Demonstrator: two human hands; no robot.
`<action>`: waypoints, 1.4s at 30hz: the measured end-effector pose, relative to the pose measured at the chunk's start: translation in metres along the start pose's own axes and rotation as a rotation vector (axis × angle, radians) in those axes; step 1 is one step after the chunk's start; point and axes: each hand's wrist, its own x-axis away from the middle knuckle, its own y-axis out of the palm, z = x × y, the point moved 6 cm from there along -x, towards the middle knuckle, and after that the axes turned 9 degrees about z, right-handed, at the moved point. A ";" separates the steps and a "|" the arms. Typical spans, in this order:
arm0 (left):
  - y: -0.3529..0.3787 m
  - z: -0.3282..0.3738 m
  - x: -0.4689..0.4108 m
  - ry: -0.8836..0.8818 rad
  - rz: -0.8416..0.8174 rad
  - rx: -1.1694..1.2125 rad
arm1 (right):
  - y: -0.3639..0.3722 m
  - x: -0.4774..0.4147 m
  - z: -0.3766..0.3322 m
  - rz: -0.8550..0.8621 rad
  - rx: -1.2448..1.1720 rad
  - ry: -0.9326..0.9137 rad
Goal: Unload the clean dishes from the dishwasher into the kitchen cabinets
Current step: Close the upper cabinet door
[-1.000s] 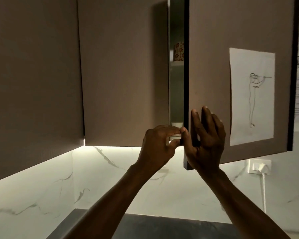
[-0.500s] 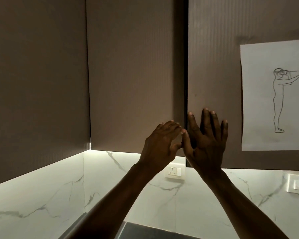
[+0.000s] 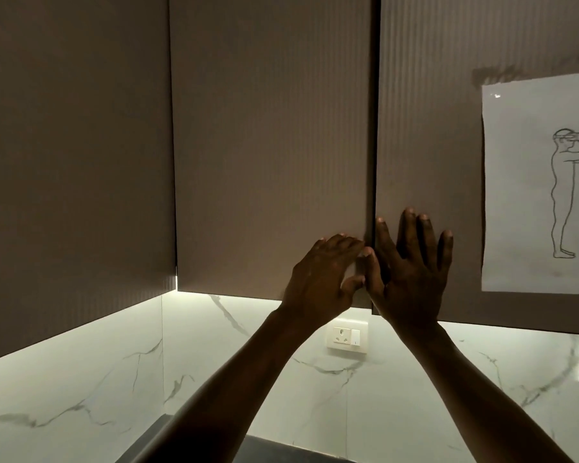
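Landmark: the dark seam (image 3: 374, 128) running down between two brown upper cabinet doors; everything below is placed from it.
Cabinet doors: the middle cabinet door (image 3: 271, 145) lies just left of the seam and the right cabinet door (image 3: 428, 128) just right of it. Both sit shut and level with each other.
Left hand (image 3: 321, 279): it is raised to the lower corner of the middle cabinet door, just left of the seam. It is loosely open with the fingers gently bent, their tips on the door face and the thumb stretched toward the seam. It holds nothing.
Right hand (image 3: 411, 272): it is just right of the seam, low on the right cabinet door. It is wide open with its fingers (image 3: 411, 228) straight and spread, laid flat on the panel and gripping nothing. Its thumb lies along the seam, touching the left thumb.
Paper sheet (image 3: 542, 195): a line drawing of a standing figure, stuck to the right cabinet door well right of the seam.
Wall socket (image 3: 347, 335): white, on the lit marble backsplash (image 3: 214, 362) below the seam's foot.
Corner cabinet (image 3: 74, 162): far left of the seam, closed.
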 end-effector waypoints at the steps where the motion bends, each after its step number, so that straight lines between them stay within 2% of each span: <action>1: 0.000 -0.003 0.000 0.003 0.000 0.004 | 0.001 0.000 0.001 0.006 0.011 -0.003; 5: -0.012 -0.022 0.003 0.000 0.024 -0.014 | 0.003 -0.005 -0.001 0.000 0.053 0.003; 8: -0.026 -0.051 0.016 -0.088 0.063 0.005 | 0.003 -0.001 -0.022 -0.032 0.012 -0.039; 12: -0.054 -0.100 0.037 -0.220 0.256 -0.021 | 0.021 0.002 -0.090 -0.083 -0.109 -0.161; 16: -0.086 -0.148 0.066 -0.488 0.478 0.042 | 0.048 0.005 -0.159 -0.154 -0.247 -0.226; 21: -0.115 -0.197 0.119 -0.968 0.654 0.055 | 0.083 0.020 -0.217 -0.287 -0.331 -0.312; 26: -0.115 -0.222 0.154 -1.370 0.696 0.174 | 0.108 0.039 -0.238 -0.406 -0.324 -0.403; 30: -0.099 -0.226 0.157 -1.574 0.717 0.409 | 0.122 0.045 -0.247 -0.490 -0.222 -0.527; 33: -0.082 -0.227 0.152 -1.686 0.860 0.794 | 0.127 0.041 -0.256 -0.536 -0.129 -0.641; 36: -0.076 -0.228 0.144 -1.723 0.950 1.125 | 0.129 0.041 -0.262 -0.573 -0.068 -0.668; 42: -0.085 -0.223 0.140 -1.744 0.934 1.320 | 0.117 0.055 -0.270 -0.535 -0.029 -0.662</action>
